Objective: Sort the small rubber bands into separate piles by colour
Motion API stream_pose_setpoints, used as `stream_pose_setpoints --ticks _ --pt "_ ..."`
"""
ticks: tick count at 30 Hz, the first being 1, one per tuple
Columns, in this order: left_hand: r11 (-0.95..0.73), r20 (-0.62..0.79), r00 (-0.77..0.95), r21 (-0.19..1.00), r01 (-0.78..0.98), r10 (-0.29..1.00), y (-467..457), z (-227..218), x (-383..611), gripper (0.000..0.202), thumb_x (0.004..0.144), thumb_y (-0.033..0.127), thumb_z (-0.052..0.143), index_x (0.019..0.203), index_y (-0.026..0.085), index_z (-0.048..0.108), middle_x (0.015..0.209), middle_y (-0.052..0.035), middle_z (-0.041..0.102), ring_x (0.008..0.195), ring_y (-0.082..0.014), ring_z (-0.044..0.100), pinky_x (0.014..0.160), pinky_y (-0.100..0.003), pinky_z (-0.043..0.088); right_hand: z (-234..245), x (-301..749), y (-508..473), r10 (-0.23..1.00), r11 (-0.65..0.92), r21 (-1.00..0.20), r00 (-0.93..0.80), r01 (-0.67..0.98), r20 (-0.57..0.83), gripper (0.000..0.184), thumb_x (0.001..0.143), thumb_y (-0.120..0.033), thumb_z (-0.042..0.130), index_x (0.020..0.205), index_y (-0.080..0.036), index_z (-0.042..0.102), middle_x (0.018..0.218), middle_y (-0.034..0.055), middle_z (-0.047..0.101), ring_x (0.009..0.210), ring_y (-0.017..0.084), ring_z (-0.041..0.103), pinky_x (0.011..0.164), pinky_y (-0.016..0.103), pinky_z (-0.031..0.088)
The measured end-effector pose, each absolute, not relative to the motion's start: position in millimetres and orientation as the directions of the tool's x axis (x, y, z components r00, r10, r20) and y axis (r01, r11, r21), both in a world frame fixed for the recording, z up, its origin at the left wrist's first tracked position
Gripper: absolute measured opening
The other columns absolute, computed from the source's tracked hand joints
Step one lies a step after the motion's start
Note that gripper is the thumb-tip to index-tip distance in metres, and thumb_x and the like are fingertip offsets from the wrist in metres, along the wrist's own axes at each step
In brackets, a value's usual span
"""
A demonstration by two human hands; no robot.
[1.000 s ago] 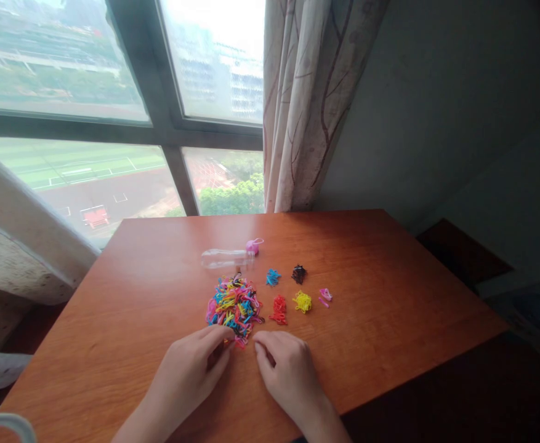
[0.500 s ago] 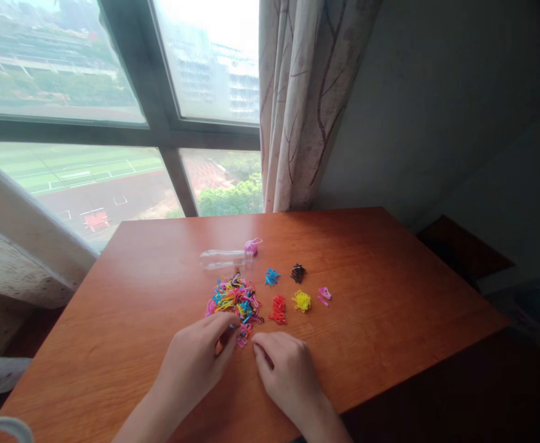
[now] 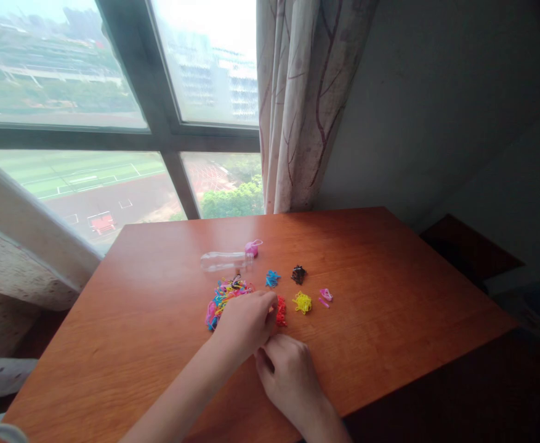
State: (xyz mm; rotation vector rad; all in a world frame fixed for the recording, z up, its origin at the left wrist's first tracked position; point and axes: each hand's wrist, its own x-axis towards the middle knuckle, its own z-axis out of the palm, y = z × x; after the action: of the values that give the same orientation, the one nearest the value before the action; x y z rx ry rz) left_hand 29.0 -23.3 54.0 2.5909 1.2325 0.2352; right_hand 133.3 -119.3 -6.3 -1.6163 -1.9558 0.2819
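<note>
My left hand [image 3: 249, 317] reaches across the mixed pile of coloured rubber bands [image 3: 218, 301] and hides part of it. Its fingers are closed and curl down beside the red rubber bands [image 3: 281, 311]; anything between them is hidden. Just below, my right hand [image 3: 290, 372] rests low over the table with thumb and forefinger pinched together, close to the left fingertips. What this pinch holds, if anything, cannot be made out. Small heaps sorted by colour lie beyond: blue bands [image 3: 272, 279], black bands [image 3: 298, 274], yellow bands [image 3: 303, 302] and a few pink bands [image 3: 326, 296].
A clear plastic bottle [image 3: 223, 261] lies on its side behind the mixed pile, a pink cap with a loop [image 3: 252, 248] at its neck end. The wooden table [image 3: 390, 295] stands against a window [image 3: 168, 141] with a patterned curtain [image 3: 292, 111]. A white rim [image 3: 2, 432] shows bottom left.
My left hand has moved right and slightly up, from the near edge of the mixed pile to the red bands. My right hand has stayed almost in place.
</note>
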Motion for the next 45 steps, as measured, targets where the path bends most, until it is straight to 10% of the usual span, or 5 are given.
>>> stream_pose_setpoints --ticks 23,45 --pt "-0.489 0.211 0.463 0.593 0.639 0.861 -72 16 -70 0.015 0.092 0.025 0.049 0.098 0.024 0.063 0.078 0.0023 0.071 0.059 -0.0115 0.064 0.058 -0.019 0.048 4 132 -120 0.967 0.215 -0.52 -0.106 0.827 0.231 0.014 0.088 -0.013 0.054 0.081 -0.023 0.06 0.074 -0.0022 0.066 0.07 0.015 0.061 0.062 0.026 0.031" --pt "-0.503 0.201 0.484 0.573 0.647 0.852 -78 13 -63 0.019 0.092 0.023 0.046 0.098 0.025 0.065 0.09 -0.0019 0.075 0.077 -0.016 0.071 0.069 -0.022 0.054 2 110 -112 0.966 0.167 -0.486 -0.045 0.858 0.253 0.011 0.086 -0.014 0.056 0.082 -0.024 0.059 0.071 -0.0014 0.067 0.065 0.016 0.062 0.057 0.026 0.029"
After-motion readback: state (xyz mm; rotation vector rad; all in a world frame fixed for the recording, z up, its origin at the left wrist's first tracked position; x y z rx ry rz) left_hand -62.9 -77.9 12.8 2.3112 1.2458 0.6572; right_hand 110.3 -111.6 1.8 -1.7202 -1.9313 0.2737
